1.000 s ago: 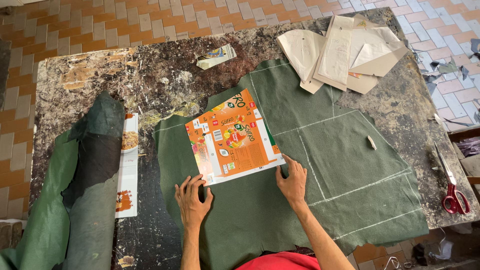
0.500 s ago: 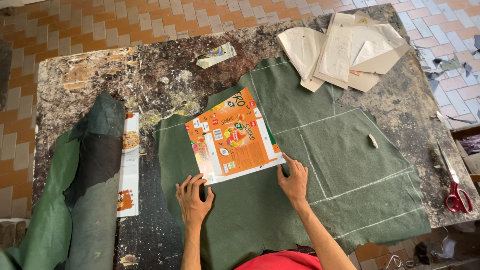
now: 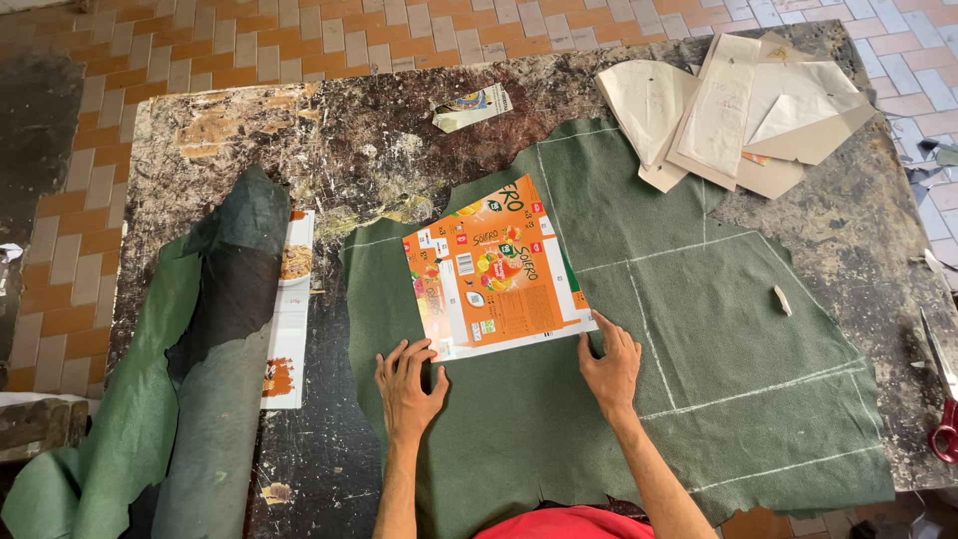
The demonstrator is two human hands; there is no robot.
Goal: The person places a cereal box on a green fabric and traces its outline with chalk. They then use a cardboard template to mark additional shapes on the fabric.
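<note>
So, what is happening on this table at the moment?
A person presses both hands flat at the near edge of an orange flattened carton lying on a green sheet marked with white chalk lines. The left hand is at its near left corner, the right hand at its near right corner. A chalk piece lies on the sheet, paper patterns at the far corner, red-handled scissors at the right edge.

Both bare forearms reach forward, left hand (image 3: 409, 387) and right hand (image 3: 610, 365) flat, fingers spread.
</note>
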